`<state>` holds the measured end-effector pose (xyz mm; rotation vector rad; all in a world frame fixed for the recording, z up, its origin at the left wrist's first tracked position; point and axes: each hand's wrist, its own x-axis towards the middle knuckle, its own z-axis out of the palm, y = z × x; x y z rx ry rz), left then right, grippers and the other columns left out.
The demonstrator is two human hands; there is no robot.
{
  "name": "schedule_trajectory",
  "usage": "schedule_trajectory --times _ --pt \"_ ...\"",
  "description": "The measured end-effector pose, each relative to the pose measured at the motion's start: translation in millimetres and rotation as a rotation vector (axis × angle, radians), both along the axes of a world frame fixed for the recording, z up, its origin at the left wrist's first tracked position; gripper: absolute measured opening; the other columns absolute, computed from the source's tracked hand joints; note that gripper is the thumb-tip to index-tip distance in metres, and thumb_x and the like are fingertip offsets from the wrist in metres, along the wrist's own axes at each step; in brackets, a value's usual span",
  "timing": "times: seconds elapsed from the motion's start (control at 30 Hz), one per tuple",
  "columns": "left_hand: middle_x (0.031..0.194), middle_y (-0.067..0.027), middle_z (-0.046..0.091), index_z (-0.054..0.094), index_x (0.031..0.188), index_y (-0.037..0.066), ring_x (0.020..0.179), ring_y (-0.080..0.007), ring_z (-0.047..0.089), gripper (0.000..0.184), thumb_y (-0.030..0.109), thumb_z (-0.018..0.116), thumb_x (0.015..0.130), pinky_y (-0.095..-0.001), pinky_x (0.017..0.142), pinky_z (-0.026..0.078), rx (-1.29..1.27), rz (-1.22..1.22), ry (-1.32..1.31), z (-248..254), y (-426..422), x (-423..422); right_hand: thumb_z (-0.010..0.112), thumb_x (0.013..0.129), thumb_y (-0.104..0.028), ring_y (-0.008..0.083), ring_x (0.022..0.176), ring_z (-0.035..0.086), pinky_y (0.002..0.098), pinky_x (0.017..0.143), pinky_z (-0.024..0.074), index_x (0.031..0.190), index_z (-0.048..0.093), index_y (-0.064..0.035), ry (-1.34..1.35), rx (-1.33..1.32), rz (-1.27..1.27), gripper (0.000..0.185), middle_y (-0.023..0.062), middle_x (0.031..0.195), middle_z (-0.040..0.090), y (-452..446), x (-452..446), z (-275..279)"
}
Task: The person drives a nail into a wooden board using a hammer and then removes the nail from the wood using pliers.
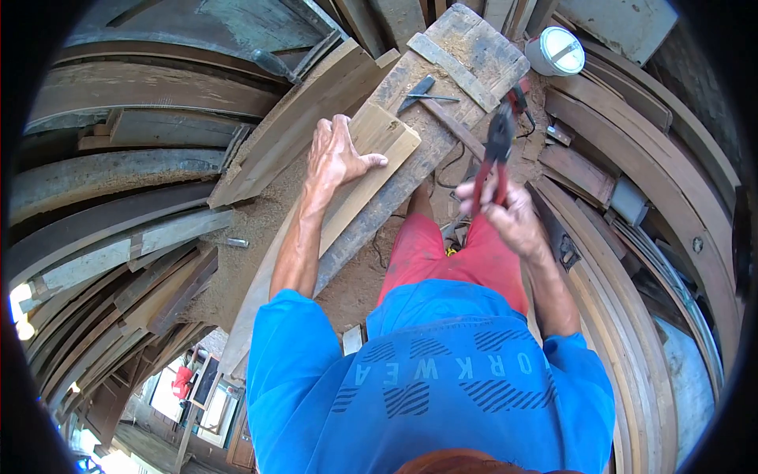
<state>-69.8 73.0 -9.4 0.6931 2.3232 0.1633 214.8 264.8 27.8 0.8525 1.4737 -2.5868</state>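
My left hand [335, 154] grips a thick pale wooden board [395, 148], its fingers over the far edge and its thumb lying on the near side. The board rests lengthwise on a worn wooden workbench [466, 47]. In my right hand [513, 212] is a pair of red-handled pliers [500, 146], held above the floor to the right of the bench, jaws pointing away from me. Motion blurs this hand and the tool a little. Near the board's far end a hammer [452, 125] lies on the bench.
A white lidded bucket [555, 52] stands at the far right, near a red and black power tool [519, 99]. Stacked planks [158, 150] line the left side, and more timber [624, 316] lies to the right. Sawdust covers the floor. Another person [183, 381] is in the background.
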Motion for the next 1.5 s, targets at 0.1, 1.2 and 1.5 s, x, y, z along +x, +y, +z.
schedule_trajectory --times 0.1,1.2,1.5 --pt "0.122 -0.0289 0.062 0.054 0.116 -0.003 0.109 -0.0422 0.063 0.09 0.041 0.104 0.055 -0.0507 0.093 0.053 0.143 -0.015 0.164 9 -4 27 0.048 0.083 0.003 0.0182 0.098 0.07 0.0319 0.079 0.0588 0.119 0.06 -0.0006 -0.183 -0.197 0.121 0.038 0.0162 0.123 0.07 -11 3 14" --pt "0.111 -0.0198 0.066 0.057 0.126 0.001 0.105 -0.0419 0.065 0.089 0.035 0.101 0.057 -0.0514 0.09 0.052 0.042 0.085 0.372 17 11 84 0.056 0.109 -0.023 0.0174 0.087 0.074 0.0349 0.067 0.0656 0.127 0.052 -0.0071 -0.291 -1.004 0.549 0.024 0.0193 0.113 0.074 85 -37 -70" --pt "0.11 -0.02 0.066 0.056 0.126 0.001 0.106 -0.0414 0.065 0.09 0.036 0.101 0.057 -0.0511 0.09 0.052 0.022 0.083 0.363 16 11 84 0.055 0.112 -0.039 0.0061 0.057 0.05 0.0245 0.047 0.0447 0.107 0.05 -0.013 -0.374 -1.074 0.499 0.027 -0.0008 0.08 0.057 61 -30 -59"
